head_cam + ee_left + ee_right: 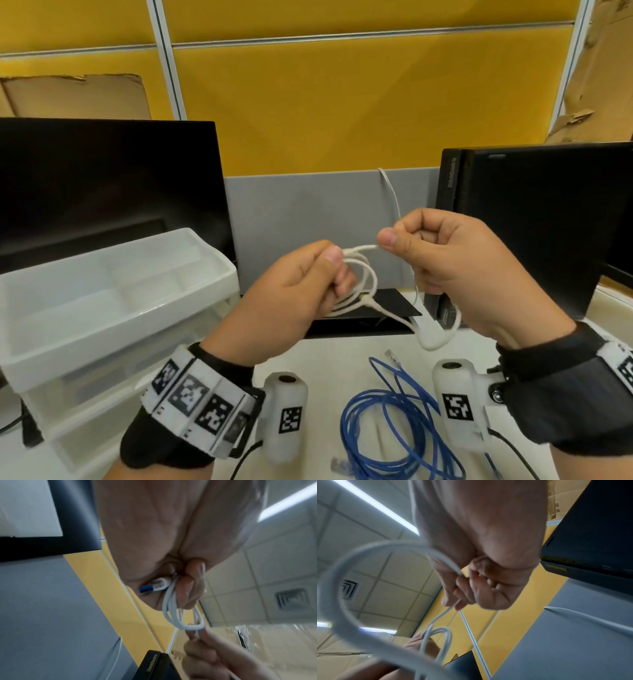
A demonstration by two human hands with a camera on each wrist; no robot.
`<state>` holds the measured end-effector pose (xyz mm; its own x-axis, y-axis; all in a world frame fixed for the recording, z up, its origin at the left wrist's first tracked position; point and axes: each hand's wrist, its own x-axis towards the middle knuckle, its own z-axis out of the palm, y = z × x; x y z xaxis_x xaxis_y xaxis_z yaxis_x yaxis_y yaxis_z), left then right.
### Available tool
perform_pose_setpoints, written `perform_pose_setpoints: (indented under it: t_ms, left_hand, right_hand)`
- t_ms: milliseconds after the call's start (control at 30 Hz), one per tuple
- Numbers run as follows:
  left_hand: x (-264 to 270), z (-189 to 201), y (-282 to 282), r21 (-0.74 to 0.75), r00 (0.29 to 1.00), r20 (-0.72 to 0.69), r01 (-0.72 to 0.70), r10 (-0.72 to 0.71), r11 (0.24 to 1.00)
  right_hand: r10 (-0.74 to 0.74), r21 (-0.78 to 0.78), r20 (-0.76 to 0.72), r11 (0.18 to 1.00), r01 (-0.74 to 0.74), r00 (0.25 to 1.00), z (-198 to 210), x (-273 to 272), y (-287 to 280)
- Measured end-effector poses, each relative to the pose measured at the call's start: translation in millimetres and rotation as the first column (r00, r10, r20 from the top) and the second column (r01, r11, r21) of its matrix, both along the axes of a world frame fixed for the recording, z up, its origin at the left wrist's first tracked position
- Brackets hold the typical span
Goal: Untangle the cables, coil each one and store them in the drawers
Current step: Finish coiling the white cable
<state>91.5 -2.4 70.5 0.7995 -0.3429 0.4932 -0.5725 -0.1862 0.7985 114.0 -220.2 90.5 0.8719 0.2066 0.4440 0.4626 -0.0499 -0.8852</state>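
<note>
Yellow partition panels with metal strips fill the upper frame, a grey panel below them at centre. Cardboard leans at upper left. Ceiling tiles, a vent and a strip light show overhead.

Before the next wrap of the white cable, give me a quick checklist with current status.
1. Left hand grips the coil of the white cable: ok.
2. Right hand pinches the strand to feed: ok.
3. Plug held against the left palm: ok.
4. White cable free of the blue cable on the desk: ok.
5. Slack loop under the right hand free of knots: cannot tell.
6. Drawer open for storing: not ok.
</note>
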Motion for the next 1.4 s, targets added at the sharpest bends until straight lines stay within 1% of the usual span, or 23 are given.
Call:
perform_pose_setpoints:
  t_ms: [67,100,167,233,300,367,433,500,567,600,667,700,767,833,900,967,1033,1167,1300,1400]
  left_hand:
    - [3.9,3.5,8.0,-0.158,1.000,-0.021,0.003,-0.007,0.987]
    - [4.9,5.4,11.5,-0.211,1.000,-0.026,-0.005,-0.001,0.977]
    - [5.2,8.7,15.2,-0.287,0.999,-0.031,-0.032,0.024,0.958]
    - [4.5,10.7,15.5,-0.346,0.996,-0.052,-0.080,0.066,0.935]
    - [5.2,11.9,17.3,-0.434,0.992,-0.092,-0.120,0.088,0.893]
    - [6.7,14.8,21.9,-0.543,0.989,-0.143,-0.118,0.046,0.831]
    - [7.4,17.5,25.8,-0.617,0.985,-0.175,-0.111,0.002,0.779]
    - [7.8,18.6,26.6,-0.663,0.981,-0.194,-0.128,-0.004,0.737]
    - [9.8,17.8,26.6,-0.699,0.976,-0.216,-0.161,0.009,0.696]
    - [10.5,17.4,26.9,-0.714,0.974,-0.228,-0.175,0.012,0.678]
    - [11.9,17.3,28.7,-0.742,0.968,-0.251,-0.184,-0.013,0.644]
    - [11.9,17.5,29.3,-0.756,0.964,-0.262,-0.176,-0.046,0.630]
    - [10.5,18.4,27.4,-0.775,0.950,-0.282,-0.142,-0.136,0.616]
    - [8.1,18.2,22.3,-0.781,0.923,-0.297,-0.086,-0.246,0.619]
    - [5.8,16.8,15.8,-0.776,0.886,-0.305,-0.017,-0.351,0.630]
    - [4.2,14.3,10.5,-0.763,0.854,-0.308,0.042,-0.420,0.645]
    - [2.9,12.7,7.1,-0.759,0.829,-0.294,0.099,-0.475,0.643]
    - [3.8,11.1,6.1,-0.740,0.822,-0.295,0.126,-0.487,0.661]
    - [6.0,7.5,8.1,-0.765,0.776,-0.273,0.184,-0.569,0.618]
    - [5.6,6.7,8.5,-0.761,0.747,-0.266,0.225,-0.609,0.609]
  right_hand:
    - [0.045,-0.070,-0.005,0.996,-0.045,0.999,0.7,-0.2,-5.5]
    - [0.074,-0.121,-0.013,0.990,-0.075,0.997,1.3,-1.2,-7.6]
    - [0.146,-0.204,-0.050,0.967,-0.153,0.988,2.1,-4.6,-9.1]
    - [0.186,-0.294,-0.073,0.935,-0.199,0.980,3.6,-9.0,-7.8]
    - [0.164,-0.410,-0.069,0.895,-0.178,0.984,4.3,-10.3,-8.2]
    - [0.107,-0.499,-0.049,0.859,-0.117,0.993,3.7,-8.0,-12.1]
    - [0.069,-0.532,-0.036,0.843,-0.078,0.997,3.0,-5.4,-17.3]
    - [0.077,-0.526,-0.048,0.846,-0.090,0.996,2.3,-3.2,-23.0]
    - [0.117,-0.487,-0.077,0.862,-0.139,0.990,2.1,-1.6,-27.7]
    - [0.152,-0.444,-0.097,0.878,-0.180,0.984,1.9,-0.2,-29.7]
    - [0.231,-0.279,-0.150,0.923,-0.265,0.961,0.5,4.6,-33.4]
    - [0.252,-0.183,-0.168,0.942,-0.281,0.953,0.0,6.2,-33.4]
    - [0.239,-0.018,-0.164,0.969,-0.245,0.957,-0.2,8.4,-29.5]
    - [0.172,0.133,-0.123,0.979,-0.156,0.977,-0.7,10.9,-24.4]
    - [0.092,0.232,-0.084,0.970,-0.070,0.992,-1.4,13.2,-20.0]
    - [0.047,0.277,-0.062,0.961,-0.028,0.997,-2.0,13.6,-16.0]
    - [0.032,0.305,-0.063,0.952,-0.012,0.998,-2.6,13.0,-13.4]
    - [0.069,0.383,-0.097,0.923,-0.027,0.993,-1.5,11.7,-10.2]
    - [0.106,0.466,-0.139,0.885,-0.030,0.985,-1.9,13.1,-7.8]
    - [0.143,0.512,-0.160,0.858,-0.042,0.977,-2.1,14.1,-8.3]
